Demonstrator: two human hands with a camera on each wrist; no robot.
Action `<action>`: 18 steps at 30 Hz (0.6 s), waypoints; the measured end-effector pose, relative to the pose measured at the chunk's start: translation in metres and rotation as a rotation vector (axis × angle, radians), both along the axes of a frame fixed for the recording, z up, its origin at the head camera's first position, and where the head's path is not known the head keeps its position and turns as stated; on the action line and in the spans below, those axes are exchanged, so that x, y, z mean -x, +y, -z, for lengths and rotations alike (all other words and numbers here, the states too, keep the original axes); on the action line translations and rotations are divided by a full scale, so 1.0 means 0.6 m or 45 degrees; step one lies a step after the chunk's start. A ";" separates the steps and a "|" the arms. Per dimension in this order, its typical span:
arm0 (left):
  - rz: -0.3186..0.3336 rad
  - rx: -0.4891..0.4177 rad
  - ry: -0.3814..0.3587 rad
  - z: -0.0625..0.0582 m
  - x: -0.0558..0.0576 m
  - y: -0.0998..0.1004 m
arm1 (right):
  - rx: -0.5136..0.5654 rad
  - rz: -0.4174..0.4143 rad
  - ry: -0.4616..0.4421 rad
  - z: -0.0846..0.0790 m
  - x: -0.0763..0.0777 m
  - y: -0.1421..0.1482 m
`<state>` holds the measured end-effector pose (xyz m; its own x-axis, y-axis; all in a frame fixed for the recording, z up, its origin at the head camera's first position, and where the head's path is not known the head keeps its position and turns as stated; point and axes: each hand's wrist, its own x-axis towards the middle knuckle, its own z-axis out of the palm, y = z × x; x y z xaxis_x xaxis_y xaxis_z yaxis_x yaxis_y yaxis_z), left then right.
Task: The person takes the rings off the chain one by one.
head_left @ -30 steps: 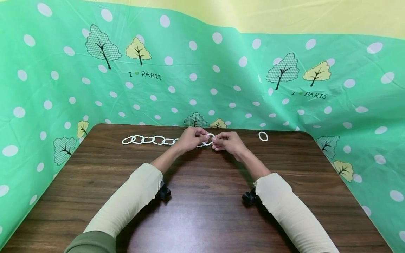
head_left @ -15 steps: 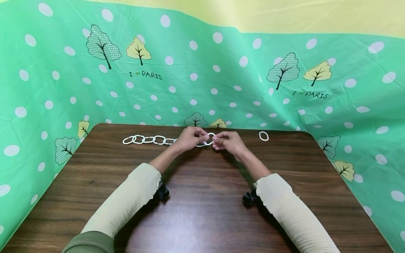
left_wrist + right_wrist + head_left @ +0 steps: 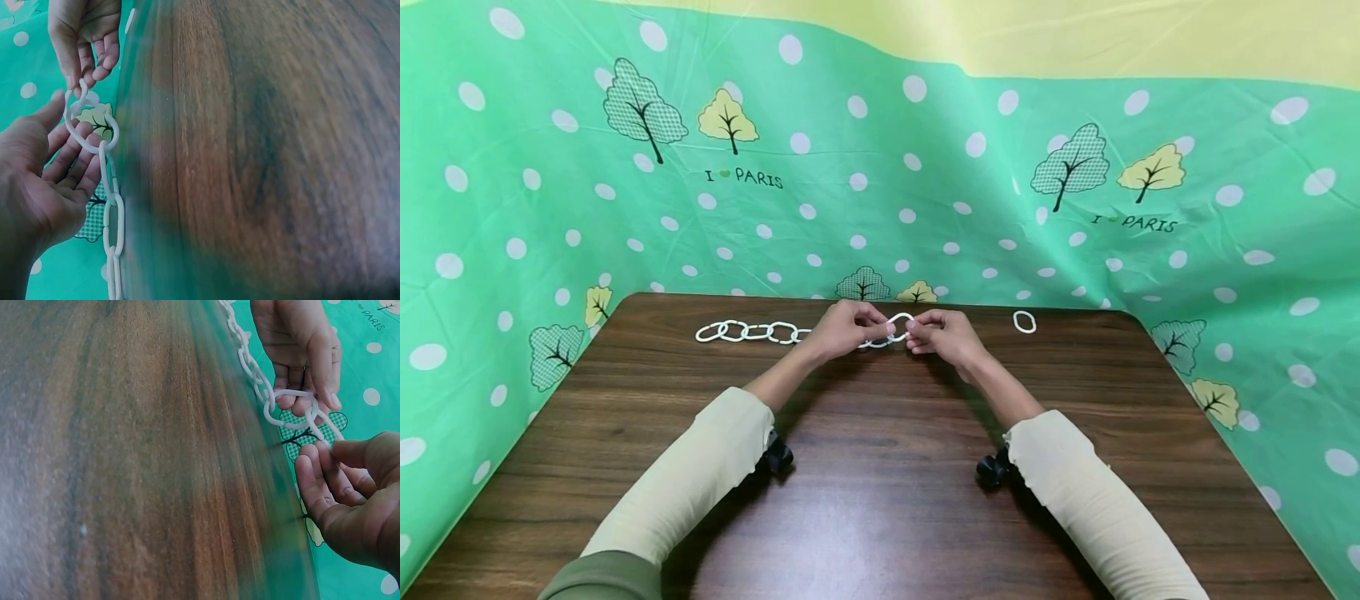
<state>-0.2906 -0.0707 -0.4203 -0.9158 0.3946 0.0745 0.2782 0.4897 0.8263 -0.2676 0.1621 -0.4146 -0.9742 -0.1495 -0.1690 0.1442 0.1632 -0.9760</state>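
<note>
A chain of white plastic links (image 3: 781, 323) lies along the far side of the table, its right end lifted between the two hands. My right hand (image 3: 951, 337) pinches the end link (image 3: 314, 429) between thumb and fingertips. That link is hooked through the neighbouring link (image 3: 294, 393), and a gap shows at its pinched end in the left wrist view. My left hand (image 3: 846, 333) holds the chain near this joint, thumb on one side and curled fingers behind. Part of the chain is hidden behind the left hand in the head view.
One loose white link (image 3: 1016, 321) lies on the wooden table (image 3: 880, 467) to the right of the hands. A green dotted cloth (image 3: 880, 200) hangs just behind the table's far edge. Black wrist mounts (image 3: 992, 472) hang below both sleeves.
The chain's left end has slid slightly right. My left hand and forearm have shifted a little left, and the end link sits slightly higher and more tilted. My right hand has barely moved.
</note>
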 end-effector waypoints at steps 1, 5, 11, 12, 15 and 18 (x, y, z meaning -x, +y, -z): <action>0.005 -0.002 -0.004 0.000 0.000 -0.001 | 0.000 0.002 -0.001 0.000 0.000 0.000; 0.026 -0.019 -0.015 0.000 -0.003 -0.004 | -0.002 0.004 -0.006 0.001 0.000 -0.001; 0.044 -0.035 -0.003 0.000 -0.008 -0.010 | -0.030 0.019 -0.005 0.003 -0.002 -0.001; 0.044 -0.035 0.001 0.001 -0.008 -0.011 | -0.035 0.023 -0.005 0.003 -0.002 -0.001; 0.041 -0.034 0.016 0.001 -0.010 -0.013 | -0.041 0.029 -0.007 0.005 -0.004 0.000; 0.035 -0.041 0.023 0.002 -0.013 -0.014 | -0.040 0.038 -0.005 0.006 -0.004 0.000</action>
<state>-0.2829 -0.0790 -0.4215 -0.9030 0.4167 0.1044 0.3065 0.4548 0.8362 -0.2649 0.1621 -0.4183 -0.9775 -0.1149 -0.1769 0.1533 0.1890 -0.9699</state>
